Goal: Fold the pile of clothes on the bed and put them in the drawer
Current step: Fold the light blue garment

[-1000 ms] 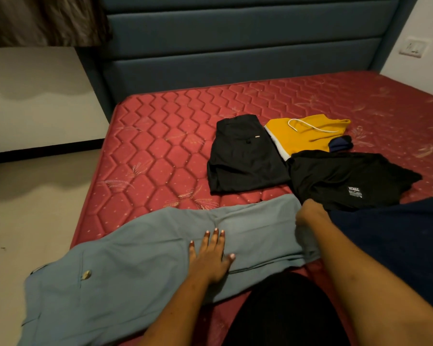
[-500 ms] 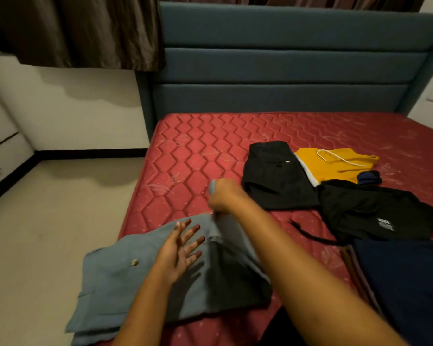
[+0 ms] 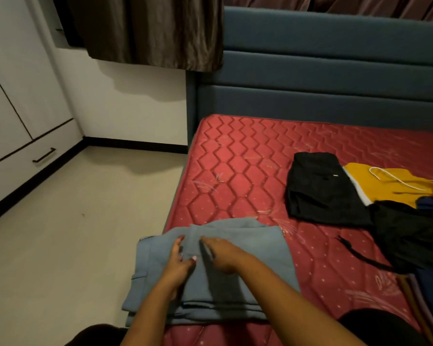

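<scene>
Half a second ago the right hand (image 3: 223, 255) held one end of the grey-blue trousers (image 3: 248, 245) pinched and lifted. Now that end lies folded over, and the hand rests flat on it, fingers straight and close together. The left hand (image 3: 179, 262), earlier spread above the cloth, now presses on the fold beside it, fingers extended. The trousers form a thick, soft, layered rectangle at the near left corner of the mattress (image 3: 235, 176), overhanging its edge. The mattress is red, quilted in hexagons. Farther in on the mattress lie a folded black garment (image 3: 318, 188), a yellow garment (image 3: 395, 189) with a white cord, and a crumpled black shirt (image 3: 410, 236).
</scene>
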Demonstrator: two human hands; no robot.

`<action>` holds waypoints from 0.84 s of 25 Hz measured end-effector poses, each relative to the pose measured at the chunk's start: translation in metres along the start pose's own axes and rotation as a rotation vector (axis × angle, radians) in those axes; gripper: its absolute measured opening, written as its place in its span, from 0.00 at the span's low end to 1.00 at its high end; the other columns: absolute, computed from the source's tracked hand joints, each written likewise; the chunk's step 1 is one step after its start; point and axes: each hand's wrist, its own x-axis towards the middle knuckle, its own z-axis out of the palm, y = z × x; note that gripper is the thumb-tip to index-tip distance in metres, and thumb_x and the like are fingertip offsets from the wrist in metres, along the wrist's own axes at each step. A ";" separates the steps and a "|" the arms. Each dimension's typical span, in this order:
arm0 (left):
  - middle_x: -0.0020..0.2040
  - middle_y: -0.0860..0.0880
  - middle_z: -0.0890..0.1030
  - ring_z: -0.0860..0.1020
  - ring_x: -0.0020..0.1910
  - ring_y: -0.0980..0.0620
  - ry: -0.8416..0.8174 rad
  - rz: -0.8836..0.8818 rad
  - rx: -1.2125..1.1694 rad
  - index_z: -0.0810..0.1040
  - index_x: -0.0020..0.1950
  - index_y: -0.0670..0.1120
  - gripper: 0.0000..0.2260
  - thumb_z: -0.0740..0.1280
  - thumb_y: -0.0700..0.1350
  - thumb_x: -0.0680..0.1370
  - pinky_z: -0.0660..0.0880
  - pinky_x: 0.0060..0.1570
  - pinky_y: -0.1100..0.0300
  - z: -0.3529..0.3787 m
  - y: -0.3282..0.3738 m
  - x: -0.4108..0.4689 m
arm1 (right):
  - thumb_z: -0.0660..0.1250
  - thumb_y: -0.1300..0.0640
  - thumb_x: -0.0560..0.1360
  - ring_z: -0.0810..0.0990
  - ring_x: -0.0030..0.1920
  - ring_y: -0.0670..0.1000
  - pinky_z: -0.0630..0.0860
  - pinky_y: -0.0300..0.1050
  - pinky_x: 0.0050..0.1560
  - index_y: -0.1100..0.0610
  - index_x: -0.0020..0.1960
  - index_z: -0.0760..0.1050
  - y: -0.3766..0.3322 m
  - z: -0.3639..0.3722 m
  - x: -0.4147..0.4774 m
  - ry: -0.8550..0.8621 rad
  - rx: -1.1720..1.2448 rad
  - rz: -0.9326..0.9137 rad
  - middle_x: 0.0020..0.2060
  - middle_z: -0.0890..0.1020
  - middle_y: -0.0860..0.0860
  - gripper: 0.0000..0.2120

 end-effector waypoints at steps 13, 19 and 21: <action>0.64 0.44 0.74 0.75 0.59 0.43 0.368 0.047 0.519 0.73 0.68 0.48 0.23 0.65 0.35 0.74 0.71 0.57 0.55 -0.068 -0.022 0.010 | 0.69 0.36 0.69 0.50 0.77 0.55 0.50 0.65 0.72 0.40 0.77 0.42 0.043 -0.006 0.023 0.044 -0.159 0.188 0.77 0.54 0.48 0.47; 0.75 0.49 0.61 0.61 0.71 0.45 0.204 0.178 0.979 0.63 0.74 0.54 0.26 0.64 0.56 0.77 0.65 0.66 0.49 -0.040 0.015 0.038 | 0.72 0.42 0.69 0.64 0.70 0.55 0.54 0.65 0.70 0.42 0.73 0.57 0.031 -0.011 0.043 0.064 -0.114 0.144 0.70 0.66 0.48 0.37; 0.75 0.49 0.60 0.60 0.71 0.44 0.079 0.126 1.128 0.67 0.71 0.56 0.24 0.65 0.59 0.76 0.66 0.66 0.47 -0.034 0.022 0.058 | 0.71 0.46 0.71 0.67 0.68 0.54 0.58 0.61 0.67 0.43 0.69 0.60 0.031 -0.012 0.044 0.074 -0.069 0.097 0.68 0.70 0.46 0.31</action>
